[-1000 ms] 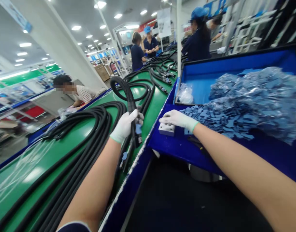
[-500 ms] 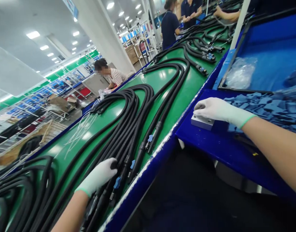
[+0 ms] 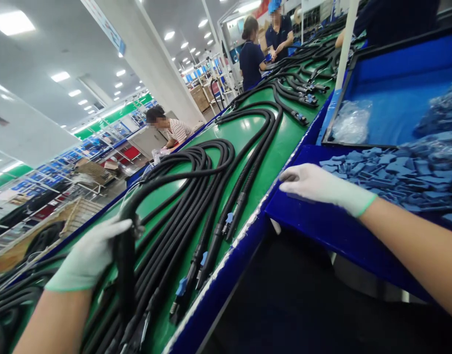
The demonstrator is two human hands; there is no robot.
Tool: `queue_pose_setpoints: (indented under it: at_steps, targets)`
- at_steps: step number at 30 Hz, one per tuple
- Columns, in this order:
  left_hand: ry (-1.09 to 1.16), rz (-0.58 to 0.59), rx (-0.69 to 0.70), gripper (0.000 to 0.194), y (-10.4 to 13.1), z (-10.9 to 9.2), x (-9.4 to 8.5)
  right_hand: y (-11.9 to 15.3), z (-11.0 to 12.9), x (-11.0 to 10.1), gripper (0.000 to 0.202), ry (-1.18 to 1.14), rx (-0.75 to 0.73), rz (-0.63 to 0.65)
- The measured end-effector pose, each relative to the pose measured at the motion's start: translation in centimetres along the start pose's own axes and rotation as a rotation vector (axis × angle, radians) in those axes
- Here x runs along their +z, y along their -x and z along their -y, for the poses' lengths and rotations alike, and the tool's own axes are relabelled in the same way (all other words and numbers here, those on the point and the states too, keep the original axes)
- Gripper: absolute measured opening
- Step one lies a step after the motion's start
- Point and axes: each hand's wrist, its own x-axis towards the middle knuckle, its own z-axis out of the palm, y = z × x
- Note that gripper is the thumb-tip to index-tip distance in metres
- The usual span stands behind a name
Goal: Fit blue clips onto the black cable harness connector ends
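Note:
My left hand [image 3: 89,250], in a white glove, is closed around the end section of a black hose [image 3: 125,275], lifted above the other hoses. The raised hose bends over to the right and blurs a little. My right hand [image 3: 307,184], gloved too, rests low over the left part of the blue shelf [image 3: 295,219], fingers curled and fingertips together. Whatever lies under or between those fingers is hidden. Beneath my left hand run several black hoses [image 3: 174,211] on the green bench [image 3: 244,132]. Blue clips [image 3: 181,286] sit at some hose ends.
Loose blue plastic pieces [image 3: 388,172] are heaped right of my right hand. Behind them stands a blue tray [image 3: 403,88] with a black rim and a clear plastic bag [image 3: 351,123]. A white post [image 3: 346,44] rises beside it. Co-workers [image 3: 251,56] stand at the far end.
My left hand has moved left and taken hold of a black hose, lifting its end. My right hand has shifted slightly left and down; the metal block under it no longer shows clearly.

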Motion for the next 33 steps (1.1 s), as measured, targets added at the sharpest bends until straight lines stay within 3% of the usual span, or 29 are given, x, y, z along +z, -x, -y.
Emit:
queue_pose_setpoints:
  at_steps: [3, 5, 7, 10, 13, 15, 18, 19, 21, 23, 24, 26, 28, 29, 31, 33]
  targets:
    - [0.503, -0.042, 0.033, 0.028, -0.8, -5.1, 4.7, 3.2, 4.7, 4.1, 0.060, -0.224, -0.157, 0.165]
    - [0.714, 0.020, 0.136, 0.023, -1.2, -7.9, 9.5, 5.4, 7.4, 7.0, 0.085, -0.364, -0.210, 0.246]
    - [0.853, 0.081, 0.212, 0.019, -1.4, -9.9, 14.7, 7.2, 8.8, 9.4, 0.098, -0.491, -0.163, 0.282]
    - [0.764, 0.111, 0.294, 0.025, -1.3, -11.5, 21.1, 9.2, 8.3, 10.9, 0.072, -0.684, -0.066, 0.157]
    - [0.430, -0.024, 0.483, 0.036, -0.4, -11.8, 25.0, 11.3, 5.4, 9.4, 0.042, -0.945, 0.005, 0.045]
    - [0.167, -0.031, 0.803, 0.048, 0.6, -11.9, 26.5, 13.1, 3.3, 7.4, 0.028, -1.092, 0.025, 0.046]
    - [-0.259, 0.285, 1.453, 0.047, 2.3, -12.4, 28.4, 16.1, 1.0, 4.7, 0.021, -1.203, 0.036, 0.126]
    - [-0.316, 0.389, 1.592, 0.043, 2.8, -12.7, 29.2, 17.1, 0.6, 4.1, 0.024, -1.241, 0.051, 0.172]
    - [-0.287, 0.494, 1.713, 0.040, 3.6, -13.2, 30.8, 18.6, 0.3, 3.0, 0.032, -1.289, 0.084, 0.276]
    - [-0.148, 0.588, 1.677, 0.035, 4.1, -13.6, 32.2, 19.8, 0.1, 2.0, 0.040, -1.191, 0.089, 0.333]
    - [-0.085, 0.658, 1.601, 0.030, 4.3, -13.6, 32.9, 20.2, 0.0, 1.4, 0.043, -1.039, 0.090, 0.299]
    - [-0.018, 0.767, 1.301, 0.019, 4.8, -13.4, 33.9, 20.8, -0.6, 0.2, 0.044, -0.537, 0.138, 0.041]
    - [-0.006, 0.786, 0.900, 0.018, 5.5, -13.0, 34.7, 21.0, -1.7, -0.8, 0.034, 0.071, 0.242, -0.264]
    - [-0.001, 0.768, 0.727, 0.021, 5.8, -12.8, 35.2, 20.9, -2.5, -1.1, 0.027, 0.330, 0.297, -0.343]
    - [0.034, 0.727, 0.520, 0.025, 6.4, -12.6, 35.9, 20.6, -3.8, -1.4, 0.013, 0.662, 0.362, -0.329]
    - [0.083, 0.708, 0.453, 0.026, 6.8, -12.7, 36.6, 20.2, -4.7, -1.5, 0.007, 0.716, 0.392, -0.286]
